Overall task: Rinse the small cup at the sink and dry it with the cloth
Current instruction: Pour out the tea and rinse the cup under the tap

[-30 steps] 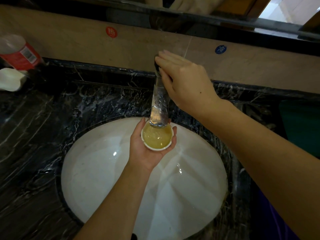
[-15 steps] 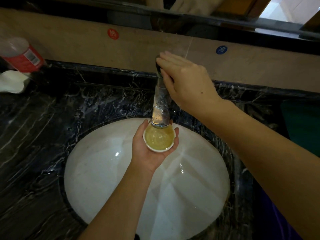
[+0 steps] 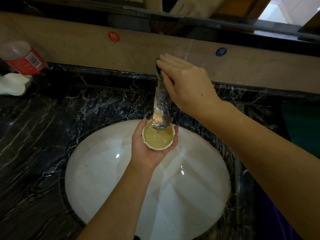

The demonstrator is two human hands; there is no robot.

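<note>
A small white cup point(image 3: 158, 138) holding yellowish liquid sits in the palm of my left hand point(image 3: 149, 149), held over the white sink basin point(image 3: 107, 179). The cup is right under the spout of the metal faucet point(image 3: 161, 110), whose tip overlaps the cup's far rim. My right hand point(image 3: 185, 82) rests on top of the faucet handle, fingers laid over it. I cannot tell whether water is running. A white cloth point(image 3: 12, 84) lies at the far left of the counter.
The basin is set in a dark marbled counter point(image 3: 52, 127). A red-labelled plastic bottle point(image 3: 22, 59) lies at the back left beside the cloth. A beige backsplash with a red sticker point(image 3: 113, 36) and a blue sticker point(image 3: 221, 51) runs behind. A green item point(image 3: 303, 125) sits at the right.
Nearly nothing differs. The view has shifted slightly; both hands keep their places, the cup staying under the spout and the right hand staying on the faucet handle.
</note>
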